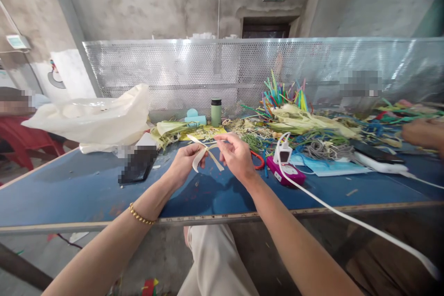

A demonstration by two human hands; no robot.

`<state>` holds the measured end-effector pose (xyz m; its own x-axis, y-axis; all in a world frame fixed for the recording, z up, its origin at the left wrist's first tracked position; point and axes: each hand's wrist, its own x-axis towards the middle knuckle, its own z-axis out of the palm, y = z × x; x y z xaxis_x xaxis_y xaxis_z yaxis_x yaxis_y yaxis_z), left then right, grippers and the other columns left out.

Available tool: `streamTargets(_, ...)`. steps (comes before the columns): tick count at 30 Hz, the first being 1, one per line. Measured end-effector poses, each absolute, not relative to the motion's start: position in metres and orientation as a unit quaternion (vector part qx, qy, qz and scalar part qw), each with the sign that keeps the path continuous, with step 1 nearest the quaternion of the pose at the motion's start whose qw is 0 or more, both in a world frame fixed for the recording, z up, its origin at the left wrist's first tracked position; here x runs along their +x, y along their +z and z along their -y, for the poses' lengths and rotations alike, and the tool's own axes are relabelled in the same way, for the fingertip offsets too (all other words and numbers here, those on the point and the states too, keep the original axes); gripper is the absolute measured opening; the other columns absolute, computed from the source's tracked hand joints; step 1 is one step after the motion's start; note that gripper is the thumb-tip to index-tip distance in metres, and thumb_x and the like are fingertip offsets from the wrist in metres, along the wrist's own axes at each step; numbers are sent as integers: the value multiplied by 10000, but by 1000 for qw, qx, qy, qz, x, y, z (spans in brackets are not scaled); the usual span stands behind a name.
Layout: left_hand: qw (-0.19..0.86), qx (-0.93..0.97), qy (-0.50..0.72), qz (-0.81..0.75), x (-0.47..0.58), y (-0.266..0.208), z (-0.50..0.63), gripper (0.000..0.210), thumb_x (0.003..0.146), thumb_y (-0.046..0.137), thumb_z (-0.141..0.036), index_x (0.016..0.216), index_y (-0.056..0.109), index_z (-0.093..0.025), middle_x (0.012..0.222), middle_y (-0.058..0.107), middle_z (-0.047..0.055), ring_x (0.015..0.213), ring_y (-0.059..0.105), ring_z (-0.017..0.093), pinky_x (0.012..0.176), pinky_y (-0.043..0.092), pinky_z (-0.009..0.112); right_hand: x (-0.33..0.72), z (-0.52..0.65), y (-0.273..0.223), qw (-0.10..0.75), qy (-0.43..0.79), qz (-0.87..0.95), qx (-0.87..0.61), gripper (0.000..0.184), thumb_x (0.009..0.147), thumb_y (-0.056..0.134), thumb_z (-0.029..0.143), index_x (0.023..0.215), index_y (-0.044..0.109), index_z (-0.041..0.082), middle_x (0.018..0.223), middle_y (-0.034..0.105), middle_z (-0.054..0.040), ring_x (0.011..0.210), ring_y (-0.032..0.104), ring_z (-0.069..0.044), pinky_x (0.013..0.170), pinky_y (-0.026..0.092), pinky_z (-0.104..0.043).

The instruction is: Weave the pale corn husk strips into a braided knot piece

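Above the blue table, my left hand (pixel 187 161) pinches several pale strips (pixel 200 157) that look like dried corn husk, crossing each other and fanning out from the fingertips. My right hand (pixel 237 155) is just to the right, its thumb and fingers closed near the end of one strip, which seems to run between both hands. The exact spot where the right fingertips meet the strip is hard to make out. A gold bead bracelet (pixel 141 215) sits on my left wrist.
A black phone (pixel 138 164) lies left, beside a big cream plastic bag (pixel 93 115). Behind are a green bottle (pixel 216 113) and piled husks (pixel 308 122). At right, a purple power socket (pixel 286 172) trails a white cable (pixel 333 210); another person's hand (pixel 423 134) appears far right.
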<state>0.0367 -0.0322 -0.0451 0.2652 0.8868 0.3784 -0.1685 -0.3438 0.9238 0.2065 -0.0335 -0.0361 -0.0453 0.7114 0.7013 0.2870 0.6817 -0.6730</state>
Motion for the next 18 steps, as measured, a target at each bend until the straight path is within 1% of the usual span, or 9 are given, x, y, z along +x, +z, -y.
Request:
streamTargets(2, 481, 638, 526, -292, 36, -45, 33, 203, 750, 709, -327, 690, 640, -145, 564, 554, -8, 528, 485, 105, 548, 362, 247, 206, 32, -38, 542, 248, 726, -342, 238, 888, 527, 324, 1039, 655, 191, 747, 650, -38, 502, 558, -136, 496, 453, -276)
streamTargets(3, 478, 642, 523, -291, 36, -44, 33, 211, 753, 707, -334, 688, 640, -145, 567, 555, -6, 533, 486, 106, 553, 365, 248, 206, 32, -39, 524, 258, 739, -336, 226, 884, 528, 307, 1024, 662, 189, 732, 653, -36, 532, 580, -145, 519, 470, -279)
streamTargets(5, 477, 648, 520, -286, 34, -43, 34, 222, 756, 702, -338, 670, 636, -145, 575, 555, -1, 545, 490, 110, 566, 373, 252, 206, 31, -39, 513, 239, 759, -321, 178, 872, 545, 285, 946, 674, 185, 760, 668, -42, 630, 613, -159, 596, 495, -285)
streamTargets(7, 482, 652, 517, -274, 32, -41, 35, 210, 744, 706, -324, 662, 637, -143, 588, 552, 3, 559, 494, 113, 581, 380, 256, 206, 33, -38, 513, 215, 772, -307, 149, 869, 561, 287, 881, 666, 181, 792, 674, -43, 688, 611, -157, 642, 488, -279)
streamTargets(11, 503, 659, 501, -247, 29, -37, 37, 168, 711, 719, -281, 666, 640, -139, 610, 542, 7, 576, 486, 117, 592, 384, 262, 207, 40, -31, 506, 192, 784, -304, 156, 873, 564, 297, 810, 639, 176, 709, 630, -17, 631, 549, -132, 591, 429, -246)
streamTargets(15, 530, 653, 489, -231, 29, -36, 38, 196, 700, 732, -282, 626, 620, -139, 617, 530, 8, 587, 475, 116, 596, 382, 267, 207, 45, -29, 498, 166, 789, -319, 170, 868, 559, 305, 772, 633, 186, 607, 537, 21, 533, 432, -105, 508, 335, -229)
streamTargets(18, 560, 633, 486, -222, 30, -37, 38, 205, 700, 741, -292, 629, 631, -134, 607, 521, 6, 577, 470, 114, 585, 376, 270, 206, 46, -29, 500, 165, 790, -315, 166, 862, 561, 304, 758, 621, 189, 577, 489, 34, 520, 393, -102, 497, 309, -228)
